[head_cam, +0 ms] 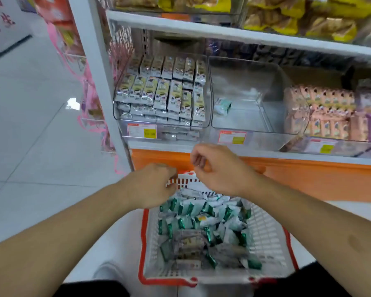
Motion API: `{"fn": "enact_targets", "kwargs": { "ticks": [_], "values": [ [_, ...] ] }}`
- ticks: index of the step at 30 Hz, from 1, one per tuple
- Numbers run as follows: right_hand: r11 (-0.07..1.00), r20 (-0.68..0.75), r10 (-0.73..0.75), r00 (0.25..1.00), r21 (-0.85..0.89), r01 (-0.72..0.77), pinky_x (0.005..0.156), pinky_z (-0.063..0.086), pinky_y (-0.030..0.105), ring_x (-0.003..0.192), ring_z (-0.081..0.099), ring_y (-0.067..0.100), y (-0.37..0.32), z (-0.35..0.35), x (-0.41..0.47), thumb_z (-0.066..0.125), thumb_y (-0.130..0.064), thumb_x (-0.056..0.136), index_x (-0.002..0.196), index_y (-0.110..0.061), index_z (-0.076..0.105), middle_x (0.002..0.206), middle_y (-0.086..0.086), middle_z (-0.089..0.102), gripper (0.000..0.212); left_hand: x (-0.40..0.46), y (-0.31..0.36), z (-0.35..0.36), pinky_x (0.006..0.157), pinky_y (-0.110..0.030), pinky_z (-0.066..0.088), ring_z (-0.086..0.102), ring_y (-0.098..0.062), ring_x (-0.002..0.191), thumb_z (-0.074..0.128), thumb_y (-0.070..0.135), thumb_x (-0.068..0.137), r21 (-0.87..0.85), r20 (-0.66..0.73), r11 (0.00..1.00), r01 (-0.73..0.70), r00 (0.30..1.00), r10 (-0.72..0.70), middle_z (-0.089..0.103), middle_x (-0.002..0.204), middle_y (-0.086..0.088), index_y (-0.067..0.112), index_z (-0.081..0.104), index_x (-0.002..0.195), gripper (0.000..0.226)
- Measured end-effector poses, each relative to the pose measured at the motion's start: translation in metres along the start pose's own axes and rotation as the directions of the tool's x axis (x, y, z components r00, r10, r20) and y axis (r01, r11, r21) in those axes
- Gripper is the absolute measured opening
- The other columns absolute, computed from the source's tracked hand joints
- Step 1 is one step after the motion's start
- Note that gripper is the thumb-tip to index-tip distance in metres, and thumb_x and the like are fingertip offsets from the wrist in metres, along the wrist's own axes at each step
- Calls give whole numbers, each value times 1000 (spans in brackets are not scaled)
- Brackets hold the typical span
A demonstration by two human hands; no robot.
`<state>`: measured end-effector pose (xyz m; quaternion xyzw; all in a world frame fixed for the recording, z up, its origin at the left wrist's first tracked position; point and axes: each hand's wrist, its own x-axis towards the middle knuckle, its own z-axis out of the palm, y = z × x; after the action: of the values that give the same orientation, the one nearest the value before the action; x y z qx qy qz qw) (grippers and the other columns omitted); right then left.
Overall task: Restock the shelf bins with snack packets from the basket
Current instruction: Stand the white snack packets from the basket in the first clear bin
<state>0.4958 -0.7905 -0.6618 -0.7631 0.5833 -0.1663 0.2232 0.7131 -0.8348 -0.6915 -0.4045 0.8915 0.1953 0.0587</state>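
Basket [268,239] set low, right beneath both forearms, near rim under the wrists, so that every reach falls straight down into the heap of green-and-white snack packets [201,219] lying loose in it. Left hand [152,185] lowered over the far left corner of the basket, knuckles up, fingers curled downward toward the topmost packets; whether anything is already pinched there cannot be told, fingertips being hidden behind the hand itself. Right hand [214,168] raised a little higher and just beside the left, fingers loosely curled with thumb and forefinger nearly meeting, apparently holding nothing. Directly ahead of and above the right hand, a clear bin [287,127] nearly bare, one lone green-and-white packet [222,106] resting near its left wall, matching the basket's stock and so probably the bin to fill. Ahead of the left hand, a neighbouring bin [162,93] packed tight with upright rows, needing nothing. Off to the right of the right hand, pink packets [321,112] stacked likewise. Restocking judged barely begun, most of the load waiting below
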Motion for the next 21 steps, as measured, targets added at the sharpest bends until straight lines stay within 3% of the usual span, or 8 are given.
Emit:
{"fn": "enact_targets", "kwargs": {
  "ticks": [4,7,9,11,14,17,21],
  "values": [
    [980,395,192,898,-125,-154,85,53,44,99,58,27,44,84,-34,57,-14,98,110,-18,56,109,4,58,12,-1,-4,47,95,-36,49,62,-24,113,46,46,105,-16,322,1000,8,947,-2,64,126,-6,23,58,136,40],
    [947,558,314,768,-234,-218,73,53,40,97,59,28,74,137,-58,61,-10,97,117,-12,57,111,9,57,21,-3,-15,71,101,-39,48,60,-21,116,43,51,106,25,445,998,54,893,-59,63,134,-4,21,60,136,46],
    [931,593,360,720,-281,-235,73,50,38,98,58,27,87,166,-70,62,-15,100,130,-11,54,119,11,56,31,-3,-21,80,102,-41,48,60,-21,116,41,53,106,61,486,996,71,869,-91,63,131,-5,17,63,132,49],
    [913,587,396,706,-330,-238,86,53,44,114,57,32,98,192,-79,62,-20,100,145,-14,45,140,13,48,49,0,-24,84,101,-42,49,61,-21,112,42,53,106,55,477,995,87,873,-102,64,125,-5,15,65,128,50],
    [888,514,423,746,-400,-227,87,55,49,116,58,36,106,223,-85,68,-21,97,148,-16,39,146,13,40,59,7,-26,87,100,-42,49,61,-20,109,40,54,106,29,452,994,105,886,-107,65,122,-4,18,65,126,48],
    [879,470,428,772,-416,-234,87,56,52,109,60,35,105,231,-83,71,-20,95,141,-19,44,133,11,50,53,10,-26,90,98,-43,51,61,-20,106,41,52,106,37,456,992,118,881,-121,65,119,-3,18,64,124,46],
    [905,531,409,742,-340,-255,87,57,51,98,58,31,99,211,-75,68,-17,97,116,-20,59,117,9,51,22,14,-25,86,92,-42,53,63,-20,98,43,49,106,47,478,993,104,871,-114,67,110,-2,19,66,113,37]
  ]
}}
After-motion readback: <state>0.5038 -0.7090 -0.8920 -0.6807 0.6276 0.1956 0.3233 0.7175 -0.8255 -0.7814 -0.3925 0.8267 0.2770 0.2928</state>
